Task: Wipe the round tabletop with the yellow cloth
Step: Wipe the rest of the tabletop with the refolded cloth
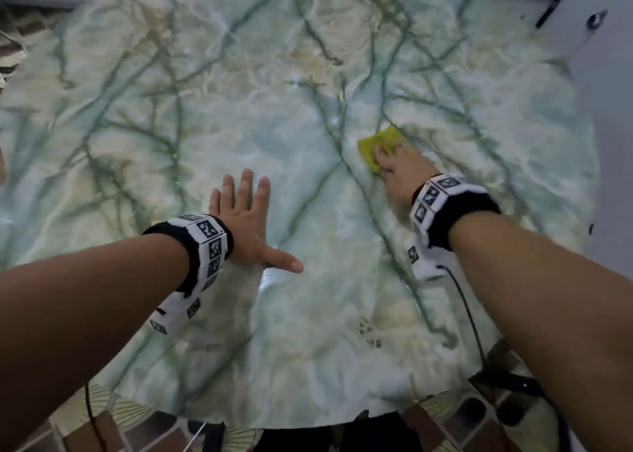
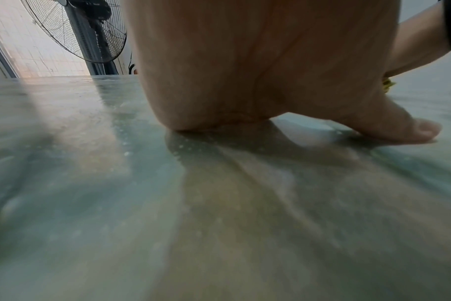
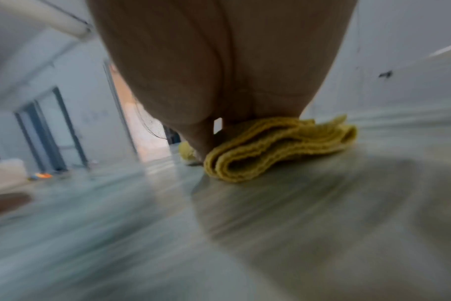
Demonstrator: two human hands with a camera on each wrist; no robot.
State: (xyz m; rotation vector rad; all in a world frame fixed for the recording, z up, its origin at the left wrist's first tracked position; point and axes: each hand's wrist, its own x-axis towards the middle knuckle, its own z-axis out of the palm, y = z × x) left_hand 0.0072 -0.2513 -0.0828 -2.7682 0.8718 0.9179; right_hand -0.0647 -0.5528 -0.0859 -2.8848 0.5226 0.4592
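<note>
The round tabletop (image 1: 308, 92) is glossy pale green marble with dark veins. On its right half lies the folded yellow cloth (image 1: 373, 143), and my right hand (image 1: 397, 164) presses down on it, blurred by motion. In the right wrist view the palm (image 3: 219, 61) sits on top of the cloth (image 3: 270, 148), with the thumb down at its left edge; the fingers are hidden. My left hand (image 1: 246, 218) lies flat on the marble near the centre, fingers spread and holding nothing. The left wrist view shows its palm (image 2: 245, 71) resting on the tabletop (image 2: 142, 203).
A white wall (image 1: 599, 74) runs close along the table's far right edge. Patterned floor tiles (image 1: 102, 427) show below the near rim. A black cable (image 1: 469, 314) trails from my right wristband. A standing fan (image 2: 90, 30) is beyond the far edge.
</note>
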